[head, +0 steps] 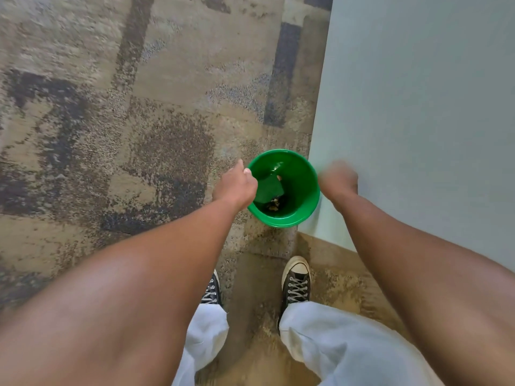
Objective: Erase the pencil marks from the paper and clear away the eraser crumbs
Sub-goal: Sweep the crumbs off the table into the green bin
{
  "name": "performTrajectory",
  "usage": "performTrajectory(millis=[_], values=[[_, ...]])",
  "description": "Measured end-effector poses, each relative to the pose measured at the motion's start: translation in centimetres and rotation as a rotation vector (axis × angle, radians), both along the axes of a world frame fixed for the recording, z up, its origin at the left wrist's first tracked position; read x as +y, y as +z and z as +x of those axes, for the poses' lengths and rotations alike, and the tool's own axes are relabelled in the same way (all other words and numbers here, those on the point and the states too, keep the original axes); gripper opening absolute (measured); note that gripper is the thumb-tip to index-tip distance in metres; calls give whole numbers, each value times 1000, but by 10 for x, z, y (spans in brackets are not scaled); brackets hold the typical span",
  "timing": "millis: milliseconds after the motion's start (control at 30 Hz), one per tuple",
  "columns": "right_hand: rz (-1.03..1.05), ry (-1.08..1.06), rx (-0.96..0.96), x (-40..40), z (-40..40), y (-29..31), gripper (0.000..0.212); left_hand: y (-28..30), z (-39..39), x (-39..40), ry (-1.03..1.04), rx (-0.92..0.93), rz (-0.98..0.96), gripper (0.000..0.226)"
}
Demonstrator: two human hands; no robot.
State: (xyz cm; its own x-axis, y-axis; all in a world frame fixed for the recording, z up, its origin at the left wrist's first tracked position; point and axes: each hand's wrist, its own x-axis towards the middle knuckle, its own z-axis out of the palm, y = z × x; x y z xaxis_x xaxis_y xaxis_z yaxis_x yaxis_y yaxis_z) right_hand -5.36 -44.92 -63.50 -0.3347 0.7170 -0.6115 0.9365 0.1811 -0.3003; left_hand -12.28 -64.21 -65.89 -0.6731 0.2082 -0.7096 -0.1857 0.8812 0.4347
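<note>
A green bin (302, 215) stands on the carpet beside a pale surface, with a dark green sheet and small scraps at its bottom. My left hand (237, 186) hovers at the bin's left rim with its fingers curled and the thumb tip near the rim; nothing shows in it. At the bin's right rim my right hand (338, 178) is blurred by motion, and it looks curled too. No paper, pencil marks or eraser are in view.
A pale grey-green flat surface (418, 107) fills the right side, its corner just below the bin. Patterned brown and grey carpet (111, 107) covers the left. My black sneakers (295, 280) and light trousers are below the bin.
</note>
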Motion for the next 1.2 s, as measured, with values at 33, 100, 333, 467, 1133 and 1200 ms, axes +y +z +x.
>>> performTrajectory(millis=[33, 100, 333, 467, 1133, 1200], values=[[-1, 6, -3, 2, -2, -12, 62, -12, -2, 2, 35, -22, -9, 53], [-4, 21, -10, 5, -5, -33, 64, -32, -2, 6, 122, -81, -42, 53], [-20, 138, -59, 8, -3, -95, 51, -94, 19, 8, 332, -273, -43, 53], [-39, 165, -74, 10, 3, -113, 48, -109, 26, 7, 416, -300, 57, 44], [-24, 108, 188, 0, -40, 46, 43, 50, -1, -8, 834, -5, 79, 34], [-26, 116, 224, -4, -46, 80, 38, 83, -8, -14, 827, 46, 56, 33]])
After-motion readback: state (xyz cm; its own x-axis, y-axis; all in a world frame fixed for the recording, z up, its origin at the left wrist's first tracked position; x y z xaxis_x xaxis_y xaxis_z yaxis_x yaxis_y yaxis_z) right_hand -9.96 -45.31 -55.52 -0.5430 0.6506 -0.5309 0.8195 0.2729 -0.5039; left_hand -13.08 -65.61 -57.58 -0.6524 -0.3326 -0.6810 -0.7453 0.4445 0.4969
